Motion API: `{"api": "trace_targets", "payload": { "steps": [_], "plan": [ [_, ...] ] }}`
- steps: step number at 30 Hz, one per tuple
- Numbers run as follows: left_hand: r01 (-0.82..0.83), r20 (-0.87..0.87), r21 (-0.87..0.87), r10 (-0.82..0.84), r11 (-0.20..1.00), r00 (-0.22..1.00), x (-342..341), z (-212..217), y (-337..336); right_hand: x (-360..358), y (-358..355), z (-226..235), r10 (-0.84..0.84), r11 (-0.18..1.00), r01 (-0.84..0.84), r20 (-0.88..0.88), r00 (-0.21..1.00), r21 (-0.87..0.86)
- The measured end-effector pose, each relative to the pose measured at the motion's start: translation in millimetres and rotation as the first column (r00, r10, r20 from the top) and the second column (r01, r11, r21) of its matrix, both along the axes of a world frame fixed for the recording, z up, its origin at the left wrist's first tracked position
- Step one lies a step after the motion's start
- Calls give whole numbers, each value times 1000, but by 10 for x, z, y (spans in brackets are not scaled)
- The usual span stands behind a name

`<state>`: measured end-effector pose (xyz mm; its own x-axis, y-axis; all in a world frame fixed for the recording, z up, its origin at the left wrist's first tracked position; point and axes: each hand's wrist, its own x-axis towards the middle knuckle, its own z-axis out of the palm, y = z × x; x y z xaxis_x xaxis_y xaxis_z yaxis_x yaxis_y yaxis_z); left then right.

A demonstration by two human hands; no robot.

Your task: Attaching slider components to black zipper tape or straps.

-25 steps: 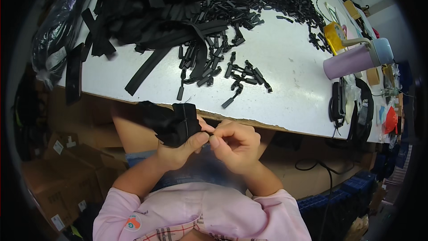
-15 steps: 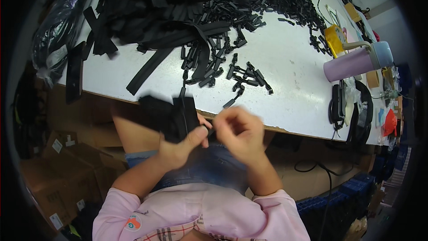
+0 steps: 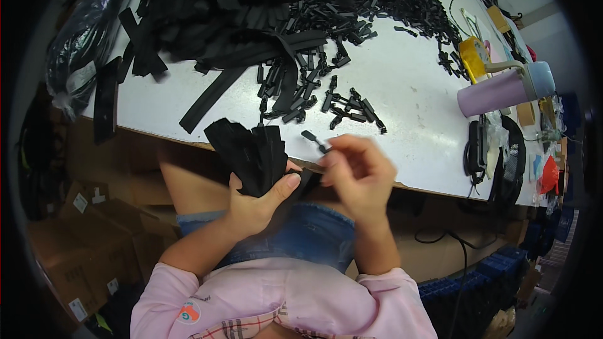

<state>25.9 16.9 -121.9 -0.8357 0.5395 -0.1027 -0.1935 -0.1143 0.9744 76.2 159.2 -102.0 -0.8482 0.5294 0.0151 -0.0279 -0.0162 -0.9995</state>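
Just below the near edge of the white table [image 3: 402,88], the left hand [image 3: 254,204] is clamped on a fanned bundle of black straps [image 3: 248,150] while the right hand [image 3: 358,172] pinches a small black clip [image 3: 312,138] at its fingertips, so the step in hand looks like fitting a clip onto a strap end. The next move calls for lining the clip's slot up with one strap end, yet that end is hidden behind the thumb, and the right hand is blurred.
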Motion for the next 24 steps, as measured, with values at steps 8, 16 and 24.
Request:
{"api": "trace_targets", "payload": {
  "steps": [8,16,24],
  "plan": [
    [31,-113,93,-21,995,993,-22,2,19,8,-71,-89,205,813,-24,-248,947,582],
    [-33,-164,130,54,991,985,27,-24,20,48,-116,-150,265,831,-79,-269,926,551],
    [-39,-219,145,71,989,973,10,-50,1,89,-247,-244,151,977,-178,-205,967,-118]
  ]
}}
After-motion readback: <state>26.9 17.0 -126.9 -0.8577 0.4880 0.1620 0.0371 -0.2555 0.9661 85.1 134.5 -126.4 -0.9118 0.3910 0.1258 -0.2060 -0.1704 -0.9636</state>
